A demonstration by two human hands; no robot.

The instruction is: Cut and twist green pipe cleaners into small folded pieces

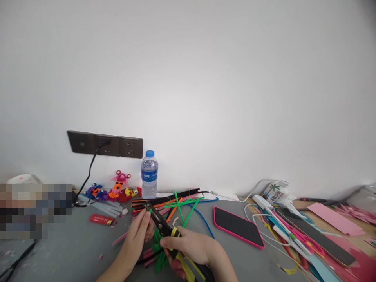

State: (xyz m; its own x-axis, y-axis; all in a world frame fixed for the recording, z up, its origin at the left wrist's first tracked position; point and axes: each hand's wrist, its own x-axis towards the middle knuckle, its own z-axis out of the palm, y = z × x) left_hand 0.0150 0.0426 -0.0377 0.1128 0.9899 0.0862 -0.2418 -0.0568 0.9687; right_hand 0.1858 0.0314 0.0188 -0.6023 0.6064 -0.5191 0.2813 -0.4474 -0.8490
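Note:
My right hand (190, 246) is wrapped round the yellow-and-black handles of a pair of wire strippers (158, 220), whose dark jaws point up and to the left. At the jaws, my left hand (139, 229) is closed in a pinch on a small green piece of pipe cleaner (150, 210); most of it is hidden by the fingers and the tool. Behind both hands lies a loose pile of pipe cleaners (189, 213) in green, orange, pink and black. More short green pieces (160, 256) lie on the table below the hands.
A water bottle (149, 176) stands against the wall beside small fuzzy figures (119, 186). A red lighter (101, 219) and glue sticks (108, 207) lie left. To the right are a pink-cased phone (238, 227), white cables, pink scissors (305, 239) and coloured paper (336, 219).

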